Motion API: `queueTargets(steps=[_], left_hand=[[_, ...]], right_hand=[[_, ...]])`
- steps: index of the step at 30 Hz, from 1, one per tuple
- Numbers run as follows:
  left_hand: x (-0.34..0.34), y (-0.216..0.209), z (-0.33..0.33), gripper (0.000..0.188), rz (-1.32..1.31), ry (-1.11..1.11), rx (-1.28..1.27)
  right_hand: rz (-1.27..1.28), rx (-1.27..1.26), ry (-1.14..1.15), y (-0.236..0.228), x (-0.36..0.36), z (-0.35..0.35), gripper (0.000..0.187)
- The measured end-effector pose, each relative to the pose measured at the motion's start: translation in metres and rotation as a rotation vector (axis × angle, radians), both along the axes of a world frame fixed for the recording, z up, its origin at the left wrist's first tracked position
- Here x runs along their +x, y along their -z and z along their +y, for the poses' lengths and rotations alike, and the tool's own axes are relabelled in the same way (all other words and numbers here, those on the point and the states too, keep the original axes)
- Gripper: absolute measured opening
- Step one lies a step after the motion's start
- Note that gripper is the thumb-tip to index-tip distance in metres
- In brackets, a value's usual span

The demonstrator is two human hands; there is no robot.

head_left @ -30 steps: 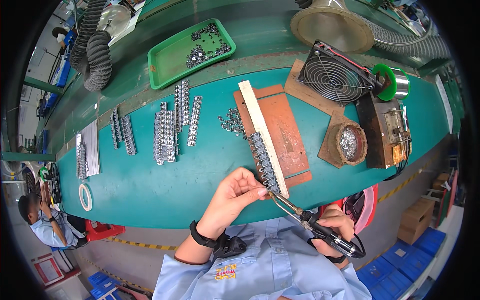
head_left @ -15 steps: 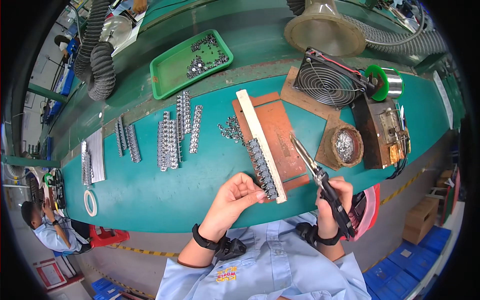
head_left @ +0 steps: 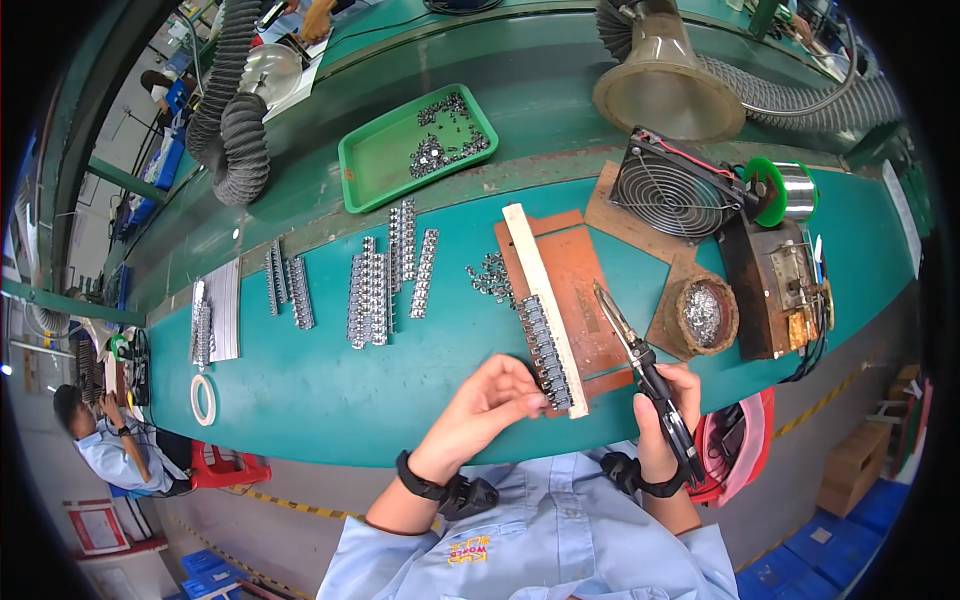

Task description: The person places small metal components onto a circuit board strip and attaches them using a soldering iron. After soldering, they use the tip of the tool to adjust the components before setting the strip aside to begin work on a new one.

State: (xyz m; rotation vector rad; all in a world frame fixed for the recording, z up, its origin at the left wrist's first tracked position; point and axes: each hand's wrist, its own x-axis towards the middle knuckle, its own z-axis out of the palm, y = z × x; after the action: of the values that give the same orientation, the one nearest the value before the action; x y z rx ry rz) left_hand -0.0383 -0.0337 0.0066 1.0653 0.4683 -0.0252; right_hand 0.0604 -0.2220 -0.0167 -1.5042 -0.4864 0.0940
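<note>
A pale wooden bar (head_left: 541, 287) lies across a reddish-brown board (head_left: 590, 300), with a row of small grey and black components (head_left: 542, 348) along its left side. My left hand (head_left: 490, 405) is closed, thumb and forefinger pinched at the near end of that row. My right hand (head_left: 668, 412) grips the black handle of a soldering iron (head_left: 655, 385). The iron's metal tip points away from me, above the board and to the right of the bar, apart from the components.
Loose small parts (head_left: 490, 277) lie left of the board. Several finished-looking strips (head_left: 370, 295) and a tape ring (head_left: 203, 400) are further left. A green tray (head_left: 375, 170) stands behind; a fan (head_left: 672, 187), solder spool (head_left: 790, 192) and round pot (head_left: 703, 315) are at right.
The whole view has shifted, so the bench sits further right and lower. The iron's tip is slightly closer to the bar. My left hand keeps its place at the row's near end.
</note>
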Motion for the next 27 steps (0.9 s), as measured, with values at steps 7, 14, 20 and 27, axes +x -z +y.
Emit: queueTargets(steps=[7,14,20,27], left_hand=[[0.031,-0.026,0.054,0.013,-0.047,0.016,1.293],[0.058,0.006,0.065,0.012,-0.090,0.046,1.503],[0.062,0.005,0.064,0.009,-0.107,0.003,1.434],[0.052,-0.011,0.063,0.006,-0.109,-0.080,1.363]], right_hand=[[-0.097,-0.031,0.010,0.001,0.001,-0.002,0.033],[0.017,-0.061,-0.023,-0.003,-0.004,-0.001,0.032],[-0.017,-0.070,-0.013,-0.002,-0.005,-0.006,0.031],[-0.010,-0.057,0.015,0.003,-0.006,-0.003,0.031]])
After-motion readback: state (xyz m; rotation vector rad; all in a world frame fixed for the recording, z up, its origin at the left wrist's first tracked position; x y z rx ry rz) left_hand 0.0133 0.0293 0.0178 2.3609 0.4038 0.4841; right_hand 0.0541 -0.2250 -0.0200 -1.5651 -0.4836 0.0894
